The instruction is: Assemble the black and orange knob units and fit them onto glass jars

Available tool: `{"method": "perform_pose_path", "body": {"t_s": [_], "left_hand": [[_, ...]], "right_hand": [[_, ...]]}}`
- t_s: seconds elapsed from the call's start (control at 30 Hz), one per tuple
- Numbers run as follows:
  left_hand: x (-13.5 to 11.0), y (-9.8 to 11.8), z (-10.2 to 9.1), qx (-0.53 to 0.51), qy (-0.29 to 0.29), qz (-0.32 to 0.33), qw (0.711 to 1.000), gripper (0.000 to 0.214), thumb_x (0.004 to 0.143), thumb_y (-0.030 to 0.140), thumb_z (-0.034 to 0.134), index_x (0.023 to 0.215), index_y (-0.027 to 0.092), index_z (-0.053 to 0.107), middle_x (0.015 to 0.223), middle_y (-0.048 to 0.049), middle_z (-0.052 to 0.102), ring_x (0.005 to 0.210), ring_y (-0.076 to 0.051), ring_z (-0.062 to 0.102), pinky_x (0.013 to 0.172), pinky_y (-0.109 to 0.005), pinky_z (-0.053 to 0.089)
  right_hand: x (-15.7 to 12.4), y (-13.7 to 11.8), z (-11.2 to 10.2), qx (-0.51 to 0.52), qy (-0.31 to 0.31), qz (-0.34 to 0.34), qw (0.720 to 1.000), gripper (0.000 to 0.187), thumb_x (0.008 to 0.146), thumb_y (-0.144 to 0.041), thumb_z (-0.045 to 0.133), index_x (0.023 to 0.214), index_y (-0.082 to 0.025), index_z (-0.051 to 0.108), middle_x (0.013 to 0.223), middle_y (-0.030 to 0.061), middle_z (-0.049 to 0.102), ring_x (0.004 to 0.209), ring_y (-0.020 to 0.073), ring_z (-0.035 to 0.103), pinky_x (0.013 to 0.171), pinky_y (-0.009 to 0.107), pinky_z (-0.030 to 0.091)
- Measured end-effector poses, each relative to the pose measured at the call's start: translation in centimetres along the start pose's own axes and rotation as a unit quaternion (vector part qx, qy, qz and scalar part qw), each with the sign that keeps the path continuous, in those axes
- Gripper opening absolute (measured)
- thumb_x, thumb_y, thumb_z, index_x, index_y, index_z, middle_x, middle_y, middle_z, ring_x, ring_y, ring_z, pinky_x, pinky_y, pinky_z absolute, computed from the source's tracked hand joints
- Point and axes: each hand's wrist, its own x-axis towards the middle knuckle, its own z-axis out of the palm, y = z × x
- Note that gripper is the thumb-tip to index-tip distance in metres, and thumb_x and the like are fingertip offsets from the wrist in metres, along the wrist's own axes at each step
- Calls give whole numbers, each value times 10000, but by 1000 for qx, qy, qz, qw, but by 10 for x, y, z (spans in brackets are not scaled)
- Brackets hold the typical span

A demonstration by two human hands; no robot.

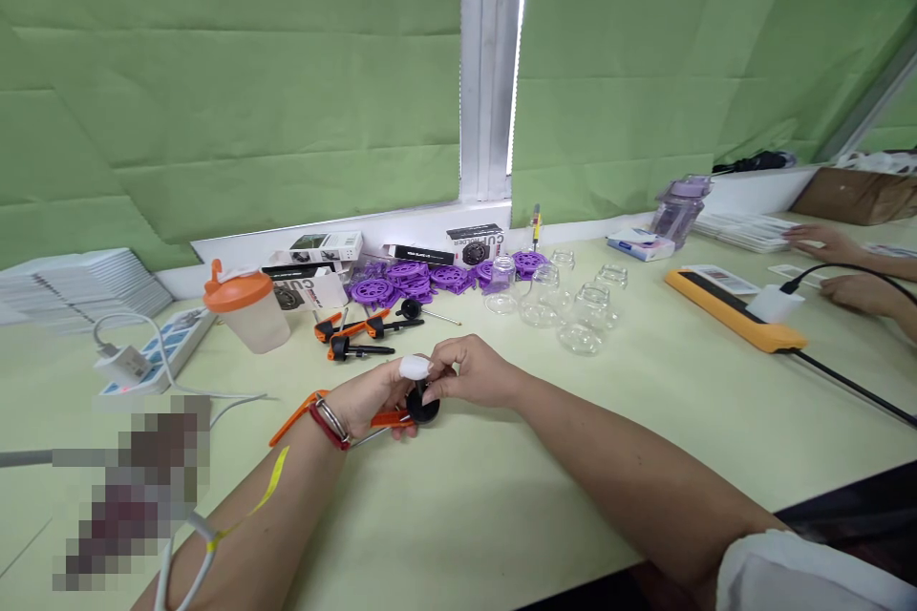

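The person's left hand (383, 391), its thumb tip wrapped in a white covering (414, 368), is closed around a hand-sized black-and-orange plastic piece with a round black disc (424, 409) and a thin metal rod (373, 436), held above the pale green tabletop (458, 516) near the middle of the view. The right hand (469, 370) has its thumb and fingers bent together at the disc's upper side; the thumb touches it, but whether the fingers pinch a part there I cannot tell. Just beyond the hands lie several similar black-and-orange plastic pieces with rods (358, 349). Behind these is a heap of flat purple plastic openwork discs (412, 282), with printed cardboard boxes (315, 288) at its back and left. To its right stand clear, rounded glass-like jars (582, 336). A translucent cup with an orange lid (250, 315) stands left of the pieces, next to a white power strip (161, 353). At the far right, another person's hands (845, 267) are near white cards
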Motion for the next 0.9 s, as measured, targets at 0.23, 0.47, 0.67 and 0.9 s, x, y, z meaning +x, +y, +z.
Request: {"method": "perform_pose_path", "body": {"t_s": [0.23,0.47,0.67,0.9], "left_hand": [[1,-1,-2,-6,4,-6,1000,501,740,558,483,1087,197,508,760,-17,570,485,-160,596,400,-232,400],[1,-3,-4,-15,-1,1,1000,554,724,556,488,1143,193,485,762,-35,582,487,-174,596,395,-244,398],[1,-2,-3,-12,-8,0,1000,549,740,563,471,1142,190,484,729,-29,588,484,-172,592,398,-236,388],[1,2,-3,-13,-11,-18,1000,589,691,603,475,1061,146,515,718,-74,629,483,-180,589,405,-249,400]], "right_hand": [[-1,1,2,-6,5,6,1000,285,572,-328,833,615,-148,616,670,-15,562,594,102,491,556,222,379],[-2,2,3,-9,9,-32,999,286,614,-386,813,700,-165,653,690,-9,559,619,112,486,600,236,397],[-3,2,4,-23,4,-24,999,319,594,-392,822,641,-153,616,666,-17,552,605,104,473,570,224,375],[-5,-1,4,-23,-7,18,1000,235,600,-237,805,732,-150,632,690,-23,556,610,99,480,599,231,417]]}}
